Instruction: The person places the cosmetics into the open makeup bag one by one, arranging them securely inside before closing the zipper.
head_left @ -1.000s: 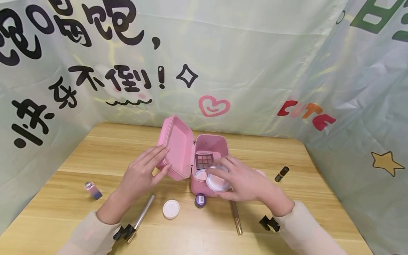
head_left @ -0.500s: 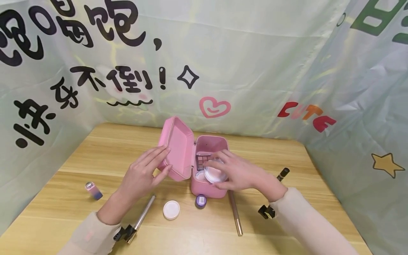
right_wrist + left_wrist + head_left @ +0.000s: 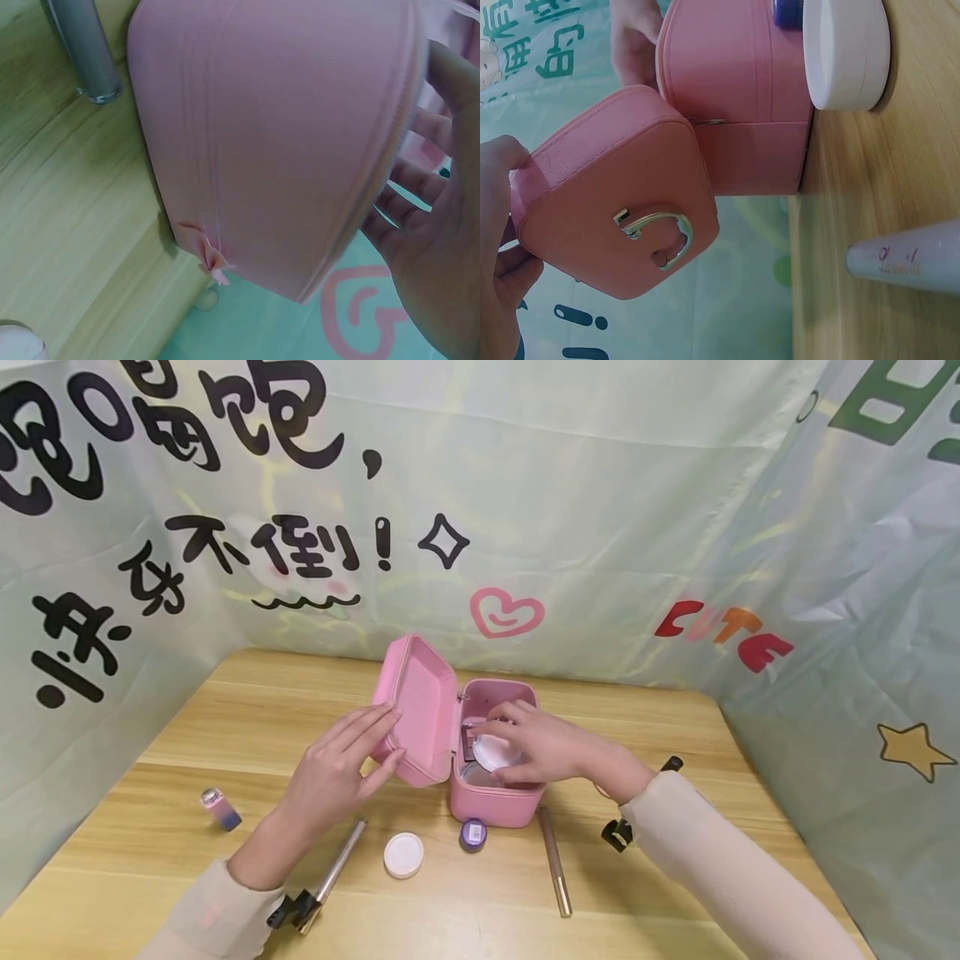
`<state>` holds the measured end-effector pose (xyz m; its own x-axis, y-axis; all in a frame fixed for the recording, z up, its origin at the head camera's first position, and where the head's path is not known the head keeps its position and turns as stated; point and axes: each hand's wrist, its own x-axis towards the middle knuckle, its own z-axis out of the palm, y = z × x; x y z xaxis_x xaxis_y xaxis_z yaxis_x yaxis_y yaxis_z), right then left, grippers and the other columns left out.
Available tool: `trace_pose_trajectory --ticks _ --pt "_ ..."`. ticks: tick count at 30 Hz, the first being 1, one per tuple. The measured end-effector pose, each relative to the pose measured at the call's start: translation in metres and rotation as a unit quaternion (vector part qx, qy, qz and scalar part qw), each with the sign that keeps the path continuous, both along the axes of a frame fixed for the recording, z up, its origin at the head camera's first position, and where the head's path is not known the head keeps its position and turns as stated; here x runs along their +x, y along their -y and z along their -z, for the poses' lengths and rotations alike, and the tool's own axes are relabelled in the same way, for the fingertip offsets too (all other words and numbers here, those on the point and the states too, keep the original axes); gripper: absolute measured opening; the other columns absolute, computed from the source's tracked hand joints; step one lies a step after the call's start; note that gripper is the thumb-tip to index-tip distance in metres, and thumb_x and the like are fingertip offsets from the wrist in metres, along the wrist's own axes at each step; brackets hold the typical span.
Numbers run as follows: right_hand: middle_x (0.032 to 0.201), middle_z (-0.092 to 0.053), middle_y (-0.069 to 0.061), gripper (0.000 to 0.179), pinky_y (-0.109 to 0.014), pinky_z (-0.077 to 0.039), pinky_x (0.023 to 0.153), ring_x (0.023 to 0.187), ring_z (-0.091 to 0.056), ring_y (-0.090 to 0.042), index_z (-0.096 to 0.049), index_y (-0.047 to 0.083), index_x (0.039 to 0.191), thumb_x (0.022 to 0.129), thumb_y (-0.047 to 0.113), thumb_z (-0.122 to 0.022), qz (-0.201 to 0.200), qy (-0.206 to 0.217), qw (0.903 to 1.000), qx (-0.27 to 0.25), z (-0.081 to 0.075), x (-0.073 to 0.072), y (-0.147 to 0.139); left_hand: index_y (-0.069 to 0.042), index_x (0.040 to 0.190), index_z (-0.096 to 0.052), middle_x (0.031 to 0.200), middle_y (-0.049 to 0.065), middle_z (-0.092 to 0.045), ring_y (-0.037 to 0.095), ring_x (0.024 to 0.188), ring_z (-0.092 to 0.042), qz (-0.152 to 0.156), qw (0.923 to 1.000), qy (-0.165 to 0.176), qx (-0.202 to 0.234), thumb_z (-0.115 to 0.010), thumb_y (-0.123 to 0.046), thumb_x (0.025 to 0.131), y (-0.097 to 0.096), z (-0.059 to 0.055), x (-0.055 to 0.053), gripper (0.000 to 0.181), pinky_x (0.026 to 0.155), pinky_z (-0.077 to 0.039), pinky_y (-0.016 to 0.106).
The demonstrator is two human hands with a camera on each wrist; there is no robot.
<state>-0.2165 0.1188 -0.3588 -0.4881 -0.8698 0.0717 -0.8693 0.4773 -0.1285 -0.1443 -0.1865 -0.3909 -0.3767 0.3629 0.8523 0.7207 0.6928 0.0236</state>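
A pink cosmetic case (image 3: 497,810) stands on the table with its lid (image 3: 420,710) swung open to the left. My left hand (image 3: 337,768) holds that lid by its outer edge, thumb and fingers either side of the rim. In the left wrist view, a curved metal handle (image 3: 667,232) shows on the lid's outside. Reaching into the case, my right hand (image 3: 543,747) grips a round, clear-edged powder compact (image 3: 493,753). Beneath it lies another round clear item (image 3: 480,775); an eyeshadow palette (image 3: 468,745) is partly covered by the hand.
In front of the case are a small purple jar (image 3: 472,834), a white round jar (image 3: 403,855) and a brown pen-like tube (image 3: 556,864). A silver tube (image 3: 341,864) and pink-blue lipstick (image 3: 221,809) lie left; a black tube (image 3: 672,764) lies right, partly behind the forearm.
My right hand has moved left and deeper into the case with the compact, covering more of the palette. The left hand and the lid stay in place.
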Motion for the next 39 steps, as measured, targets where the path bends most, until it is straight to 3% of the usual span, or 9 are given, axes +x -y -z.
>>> trace_pose_trajectory --ticks 11,24,35,39 --pt "0.139 -0.048 -0.010 0.063 -0.044 -0.046 0.102 0.124 -0.046 -0.030 -0.052 0.015 0.140 0.085 0.039 -0.073 -0.002 -0.038 0.9953 0.089 0.023 -0.006 0.014 0.001 0.121 -0.066 0.121 0.017 -0.066 0.036 0.108 -0.063 0.002 1.0000 0.003 -0.005 -0.048 -0.042 0.101 -0.001 0.000 0.000 0.051 0.090 -0.054 0.047" --pt "0.139 -0.052 -0.015 0.050 -0.047 -0.030 0.115 0.133 -0.043 -0.035 -0.056 0.014 0.134 0.089 0.030 -0.069 -0.031 -0.011 0.9934 0.110 0.032 -0.007 0.020 0.001 0.121 -0.066 0.122 0.016 -0.065 0.034 0.109 -0.063 0.003 1.0000 0.001 -0.004 -0.048 -0.041 0.101 -0.002 0.001 0.000 0.050 0.088 -0.055 0.047" --pt "0.140 -0.053 -0.015 0.057 -0.048 -0.035 0.112 0.133 -0.044 -0.036 -0.055 0.011 0.135 0.085 0.032 -0.073 -0.033 -0.015 0.9938 0.105 0.033 -0.012 0.021 0.000 0.122 -0.066 0.122 0.016 -0.066 0.035 0.108 -0.063 -0.002 1.0000 0.000 -0.005 -0.049 -0.041 0.101 -0.001 0.000 0.000 0.050 0.086 -0.056 0.047" --pt "0.140 -0.053 -0.012 0.054 -0.048 -0.035 0.112 0.135 -0.042 -0.034 -0.055 0.011 0.136 0.090 0.035 -0.068 -0.039 -0.011 0.9951 0.090 0.033 -0.014 0.020 0.000 0.122 -0.066 0.121 0.016 -0.066 0.035 0.108 -0.063 -0.002 1.0000 -0.004 -0.003 -0.050 -0.041 0.101 -0.001 0.000 0.000 0.049 0.086 -0.056 0.048"
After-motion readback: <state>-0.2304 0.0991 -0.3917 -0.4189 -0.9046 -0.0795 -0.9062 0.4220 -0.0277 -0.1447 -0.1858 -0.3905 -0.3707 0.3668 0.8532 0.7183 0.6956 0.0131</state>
